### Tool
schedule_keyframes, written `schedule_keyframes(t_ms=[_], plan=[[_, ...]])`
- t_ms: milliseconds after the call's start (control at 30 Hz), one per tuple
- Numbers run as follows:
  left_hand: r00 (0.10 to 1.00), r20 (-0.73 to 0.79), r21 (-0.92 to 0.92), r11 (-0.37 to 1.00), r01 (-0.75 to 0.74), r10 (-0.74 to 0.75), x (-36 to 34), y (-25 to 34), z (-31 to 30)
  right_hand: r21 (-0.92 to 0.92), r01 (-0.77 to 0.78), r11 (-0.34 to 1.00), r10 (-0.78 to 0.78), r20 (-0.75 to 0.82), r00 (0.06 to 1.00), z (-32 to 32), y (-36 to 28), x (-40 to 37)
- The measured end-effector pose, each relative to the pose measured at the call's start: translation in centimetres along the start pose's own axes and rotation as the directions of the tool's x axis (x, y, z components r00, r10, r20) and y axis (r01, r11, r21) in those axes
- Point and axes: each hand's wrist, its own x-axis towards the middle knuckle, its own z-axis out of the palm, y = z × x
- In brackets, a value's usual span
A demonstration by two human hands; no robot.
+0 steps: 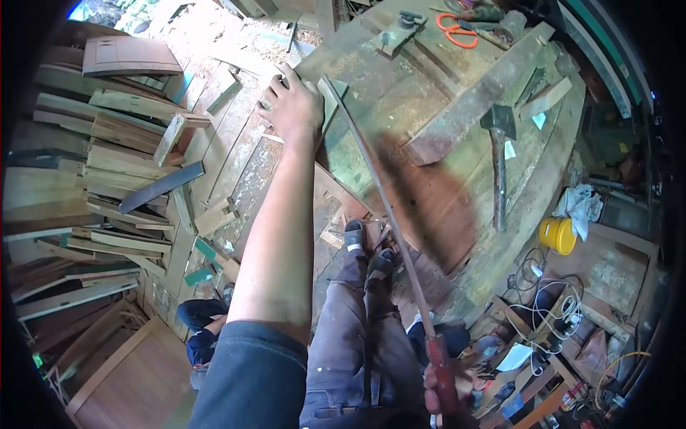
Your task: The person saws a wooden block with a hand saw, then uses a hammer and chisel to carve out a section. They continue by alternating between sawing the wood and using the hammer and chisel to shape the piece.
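Observation:
My left hand presses down on a flat green-stained wooden piece at the edge of the workbench. Low in the frame, my right hand grips the red handle of a long hand saw. The thin blade runs diagonally up to the wooden piece beside my left hand. My legs in grey trousers and one foot show below the bench edge.
On the bench lie a hatchet, orange scissors, a long plank and small blocks. Stacked boards fill the left. A yellow container and white cables sit at right. Another person crouches below left.

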Motion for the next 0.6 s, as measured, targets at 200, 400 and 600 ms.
schedule_keyframes(t_ms=[200,400,600], plan=[[1.0,0.011,-0.023,0.999,-0.022,0.022,-0.1,0.0,-0.2,-0.41,0.033,0.912,-0.113,-0.174,0.978,1.4,-0.3,3.8],[0.998,0.031,-0.001,0.999,-0.054,0.054,0.1,-0.1,-0.3,-0.465,-0.004,0.885,-0.045,-0.095,0.994,1.8,1.2,4.2],[0.997,0.025,0.005,0.997,-0.074,0.074,0.4,-0.4,0.2,-0.493,0.08,0.866,-0.171,-0.142,0.975,1.4,-0.9,6.8]])
